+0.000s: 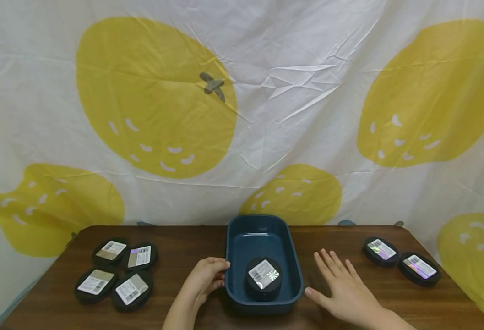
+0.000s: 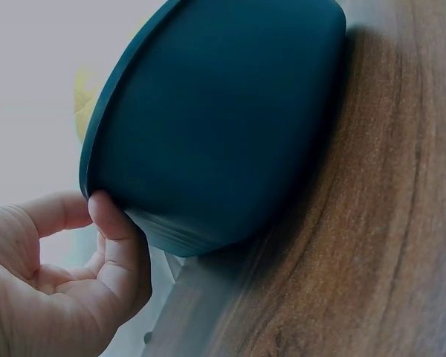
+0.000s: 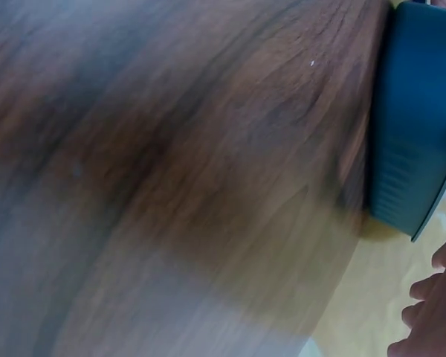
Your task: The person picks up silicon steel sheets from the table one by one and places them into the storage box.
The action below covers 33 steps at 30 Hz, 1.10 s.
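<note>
Left hand (image 1: 203, 278), tray (image 1: 259, 243) rightward (in contact)

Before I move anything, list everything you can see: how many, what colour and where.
Tray: 1, dark blue, middle of the table
Disc in tray: 1, black, towards the near end
Left discs: 4, black, clustered on the table's left side
Right discs: 2, black, side by side at table's right
Labels: 7, pale, one atop each disc
Table: 1, brown, under the tray
Cloth: 1, white with yellow fruit print, behind the table
Left hand: 1, bare, pinching the tray's left rim
Right hand: 1, bare, fingers spread, right of the tray
</note>
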Each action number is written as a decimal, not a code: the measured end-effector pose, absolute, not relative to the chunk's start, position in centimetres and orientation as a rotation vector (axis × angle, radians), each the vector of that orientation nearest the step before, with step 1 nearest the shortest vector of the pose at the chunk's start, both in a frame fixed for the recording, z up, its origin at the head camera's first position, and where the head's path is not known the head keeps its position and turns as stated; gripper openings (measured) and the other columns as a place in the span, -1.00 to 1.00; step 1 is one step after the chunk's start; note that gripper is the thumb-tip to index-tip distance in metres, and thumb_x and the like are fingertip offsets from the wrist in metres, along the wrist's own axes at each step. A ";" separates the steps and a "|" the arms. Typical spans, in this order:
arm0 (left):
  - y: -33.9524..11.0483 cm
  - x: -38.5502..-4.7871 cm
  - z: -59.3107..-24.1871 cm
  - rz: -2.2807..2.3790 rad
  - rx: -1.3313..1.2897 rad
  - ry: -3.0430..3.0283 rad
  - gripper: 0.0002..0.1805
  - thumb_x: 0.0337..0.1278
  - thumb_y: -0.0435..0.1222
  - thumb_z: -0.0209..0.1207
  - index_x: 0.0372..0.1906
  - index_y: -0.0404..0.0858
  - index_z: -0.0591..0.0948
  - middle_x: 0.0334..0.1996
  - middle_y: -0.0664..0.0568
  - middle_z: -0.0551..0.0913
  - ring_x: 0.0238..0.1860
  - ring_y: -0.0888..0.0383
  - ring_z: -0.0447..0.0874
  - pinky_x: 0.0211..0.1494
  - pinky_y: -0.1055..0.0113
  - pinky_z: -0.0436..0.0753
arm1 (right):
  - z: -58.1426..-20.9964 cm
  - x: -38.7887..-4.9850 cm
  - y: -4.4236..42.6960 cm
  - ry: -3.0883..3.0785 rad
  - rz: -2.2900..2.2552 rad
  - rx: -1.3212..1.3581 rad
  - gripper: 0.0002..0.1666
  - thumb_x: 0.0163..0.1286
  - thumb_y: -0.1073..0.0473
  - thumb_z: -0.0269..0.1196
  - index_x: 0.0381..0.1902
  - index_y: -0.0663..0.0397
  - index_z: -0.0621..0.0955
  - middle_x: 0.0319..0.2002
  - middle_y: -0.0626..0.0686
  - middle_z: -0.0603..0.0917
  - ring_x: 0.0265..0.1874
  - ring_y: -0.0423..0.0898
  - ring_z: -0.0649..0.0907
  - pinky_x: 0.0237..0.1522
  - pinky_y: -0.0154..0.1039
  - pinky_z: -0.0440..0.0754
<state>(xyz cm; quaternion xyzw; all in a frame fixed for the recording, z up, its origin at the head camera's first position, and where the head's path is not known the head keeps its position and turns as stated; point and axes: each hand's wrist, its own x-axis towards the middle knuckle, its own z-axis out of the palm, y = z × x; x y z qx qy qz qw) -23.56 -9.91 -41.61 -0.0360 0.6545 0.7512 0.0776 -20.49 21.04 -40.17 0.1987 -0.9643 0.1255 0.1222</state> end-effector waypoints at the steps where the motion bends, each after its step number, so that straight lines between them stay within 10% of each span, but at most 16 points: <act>1: -9.9 -23.6 -41.6 2.249 -0.108 1.961 -0.70 0.13 -0.45 0.03 -0.09 -0.60 0.37 -0.54 0.03 0.47 -0.55 0.24 0.40 -0.49 0.47 0.49 | -40.2 -20.5 21.2 -2.813 0.362 0.576 -0.03 0.22 -0.36 0.11 0.37 0.19 0.25 0.36 0.23 0.23 0.36 0.20 0.15 0.28 0.23 0.01; 33: -9.9 -23.4 -41.4 2.231 -0.116 1.964 -0.67 0.11 -0.44 0.04 -0.07 -0.61 0.37 -0.56 0.04 0.46 -0.56 0.25 0.39 -0.51 0.49 0.48 | -41.8 -20.2 26.6 -2.891 0.337 0.454 -0.05 0.22 -0.36 0.11 0.39 0.08 0.22 0.38 0.25 0.18 0.35 0.29 0.10 0.30 0.27 -0.33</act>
